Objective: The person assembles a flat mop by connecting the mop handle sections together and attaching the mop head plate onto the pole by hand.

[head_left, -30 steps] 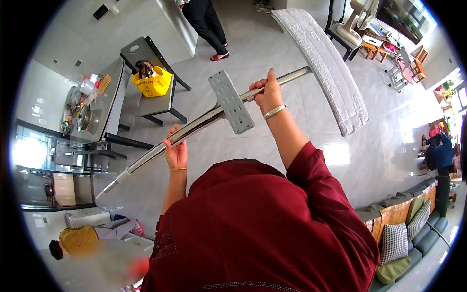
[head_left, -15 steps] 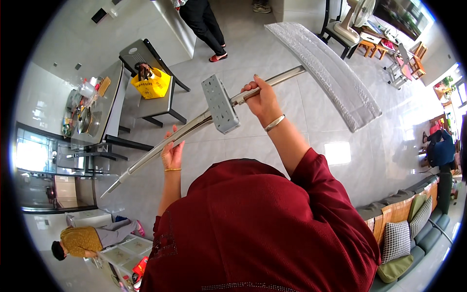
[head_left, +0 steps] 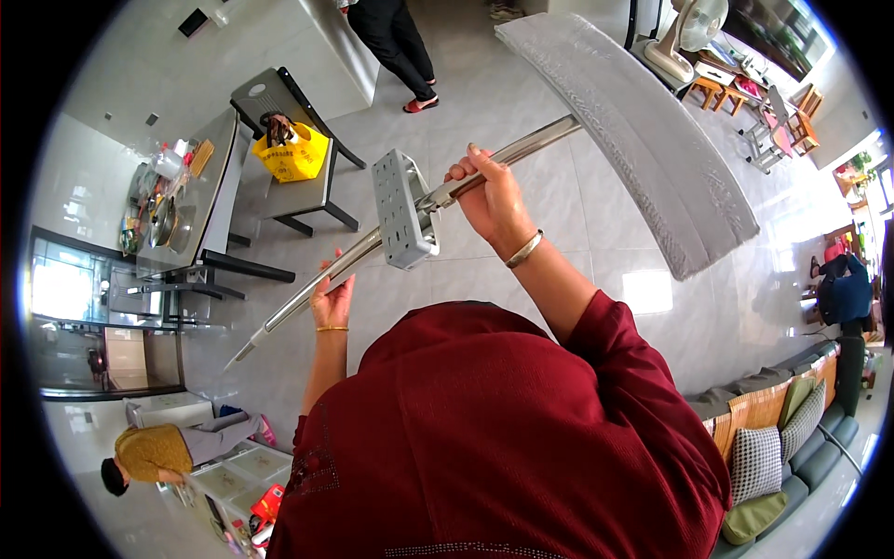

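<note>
The right hand [head_left: 492, 203] clamps its fingers on silvery tubing [head_left: 545, 139] just right of the grey plate [head_left: 397, 212]; the left hand [head_left: 331, 303] clamps it at the plate's lower left. A mop pad [head_left: 643, 140] sits farther right.

Bright, floor [head_left: 646, 292] glare, edges bent (perhaps soft)

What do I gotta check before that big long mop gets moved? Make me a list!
1. Right grip wrapped around the metal pole near the mop pad: ok.
2. Left grip on the metal pole section beyond the perforated grey plate: ok.
3. Mop pad fastened tightly: cannot tell.
4. Lower-left tip clear of the floor: cannot tell.
5. Person in black trousers apart from the pad: ok.
6. Yellow bag resting on the chair, not touching the pole: ok.
</note>
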A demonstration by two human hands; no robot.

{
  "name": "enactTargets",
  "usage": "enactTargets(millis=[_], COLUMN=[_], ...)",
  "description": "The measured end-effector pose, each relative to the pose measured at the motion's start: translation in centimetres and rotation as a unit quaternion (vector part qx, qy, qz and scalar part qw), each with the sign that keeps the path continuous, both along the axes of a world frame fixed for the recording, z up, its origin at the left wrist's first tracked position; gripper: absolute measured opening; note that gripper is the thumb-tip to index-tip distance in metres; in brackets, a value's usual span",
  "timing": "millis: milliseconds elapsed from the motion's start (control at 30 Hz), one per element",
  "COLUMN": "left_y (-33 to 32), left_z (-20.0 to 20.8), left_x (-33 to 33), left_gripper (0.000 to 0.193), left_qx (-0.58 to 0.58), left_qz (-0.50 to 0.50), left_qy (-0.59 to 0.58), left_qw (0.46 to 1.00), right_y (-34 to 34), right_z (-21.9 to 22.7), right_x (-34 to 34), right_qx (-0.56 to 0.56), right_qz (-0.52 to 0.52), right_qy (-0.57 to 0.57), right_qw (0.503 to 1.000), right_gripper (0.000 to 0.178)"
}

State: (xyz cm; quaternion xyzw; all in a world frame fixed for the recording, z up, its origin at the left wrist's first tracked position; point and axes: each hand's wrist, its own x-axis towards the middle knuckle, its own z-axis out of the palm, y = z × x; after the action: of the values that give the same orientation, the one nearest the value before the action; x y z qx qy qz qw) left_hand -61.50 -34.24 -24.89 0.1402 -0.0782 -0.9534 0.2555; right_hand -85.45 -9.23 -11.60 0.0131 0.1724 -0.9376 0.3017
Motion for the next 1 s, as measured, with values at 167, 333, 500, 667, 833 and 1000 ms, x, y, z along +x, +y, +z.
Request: enactTargets(millis=[167,333,500,667,833,1000], left_y=[0.9,1.4,0.2,1.4,2.0,2.2], left_z=[-0.6,-0.3,-1.5,-1.6,-1.2,-1.2], left_x=[0.3,-0.1,0.4,0.2,0.2,1.2], left_gripper=[0.046,0.049,0.046,0.037,0.028,0.022], left_qx=[0.000,0.006,-0.018,-0.026,-0.002,0.020], left_qz=[0.019,0.037,-0.009,0.014,0.019,-0.020], left_qy=[0.037,0.037,0.028,-0.016,-0.002,-0.013], left_qw=[0.999,0.999,0.999,0.999,1.000,1.000], right_y=[0.4,0.5,0.1,0.4,1.5,2.6], right_z=[1.3,2.3,2.6,3.2,3.0,4.0], right_x=[0.1,0.3,0.5,0.5,-0.1,-1.6], right_qx=[-0.023,-0.022,-0.029,-0.047,-0.086,-0.098], right_qz=[0.025,0.027,0.030,0.059,0.143,0.222], right_qy=[0.061,0.086,0.112,0.165,0.237,0.369], right_qw=[0.998,0.996,0.993,0.983,0.957,0.897], right_gripper=[0.027,0.027,0.023,0.018,0.012,0.028])
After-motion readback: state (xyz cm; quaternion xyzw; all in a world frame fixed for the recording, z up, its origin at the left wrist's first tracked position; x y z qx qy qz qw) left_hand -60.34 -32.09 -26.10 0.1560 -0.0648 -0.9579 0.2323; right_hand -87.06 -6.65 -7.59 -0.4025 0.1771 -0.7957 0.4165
